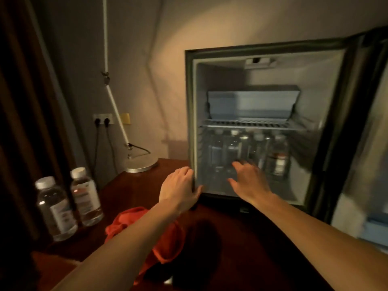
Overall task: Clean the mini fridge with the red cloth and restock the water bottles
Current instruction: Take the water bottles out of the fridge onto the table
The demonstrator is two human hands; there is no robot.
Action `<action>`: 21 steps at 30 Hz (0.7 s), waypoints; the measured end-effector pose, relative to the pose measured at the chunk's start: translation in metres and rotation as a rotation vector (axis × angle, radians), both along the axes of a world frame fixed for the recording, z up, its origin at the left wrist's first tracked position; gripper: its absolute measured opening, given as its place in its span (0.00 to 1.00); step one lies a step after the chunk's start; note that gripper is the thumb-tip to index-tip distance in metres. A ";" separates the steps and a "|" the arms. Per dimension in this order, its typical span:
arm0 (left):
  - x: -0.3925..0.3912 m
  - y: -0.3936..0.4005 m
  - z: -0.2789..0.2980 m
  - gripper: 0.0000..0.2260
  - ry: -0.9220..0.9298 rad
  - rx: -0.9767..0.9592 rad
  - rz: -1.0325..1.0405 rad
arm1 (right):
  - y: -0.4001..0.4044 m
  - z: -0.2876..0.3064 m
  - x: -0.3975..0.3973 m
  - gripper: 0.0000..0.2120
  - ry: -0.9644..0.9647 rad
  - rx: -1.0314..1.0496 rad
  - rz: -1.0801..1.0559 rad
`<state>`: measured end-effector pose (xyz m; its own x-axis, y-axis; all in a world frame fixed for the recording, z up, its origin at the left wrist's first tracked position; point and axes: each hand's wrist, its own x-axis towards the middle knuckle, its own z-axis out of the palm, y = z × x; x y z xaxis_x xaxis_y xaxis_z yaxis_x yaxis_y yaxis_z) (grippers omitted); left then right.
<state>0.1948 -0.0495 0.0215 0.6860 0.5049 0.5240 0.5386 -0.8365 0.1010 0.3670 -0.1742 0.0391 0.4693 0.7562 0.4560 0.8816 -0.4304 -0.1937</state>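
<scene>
1. Surface: a dark reddish wooden tabletop (241, 238), dimly lit with warm light. Behind it a plain wall (168, 49) and, at far left, a dark curtain (19, 101).
2. Mini fridge (190, 122) stands on the tabletop at right, its door (365, 133) swung open to the right. Inside: a wire shelf (252, 124), and above it a grey freezer flap (253, 103).
3. Below the shelf, a row of water bottles in the fridge (233, 150) stands upright, white caps close under the wire; the view there is blurred, so the count is uncertain.
4. Two water bottles on the table (56, 208) stand upright at the left edge, just beside each other, well apart from the fridge.
5. Red cloth (165, 244) lies crumpled on the tabletop in front of the fridge, partly hidden under the left forearm.
6. Left hand (178, 187) grips the fridge's left front edge, fingers curled round the frame, thumb just inside the opening.
7. Right hand (249, 179) reaches into the lower compartment, fingers spread and relaxed near the bottles; blur hides whether they touch.
8. Around: a lamp base (140, 164) with a white slanted arm (116, 108) beside the fridge; a wall socket (104, 119) with two plugs in it.
</scene>
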 end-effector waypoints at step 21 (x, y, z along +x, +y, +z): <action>0.263 -0.016 0.008 0.25 -0.242 -0.676 -0.176 | 0.017 -0.021 0.173 0.21 0.396 0.486 -0.243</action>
<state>0.4574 -0.0657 0.0293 0.6911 0.6644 0.2848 0.2996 -0.6218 0.7236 0.5400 -0.1570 0.0186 0.8025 0.3596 0.4761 0.5927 -0.3898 -0.7048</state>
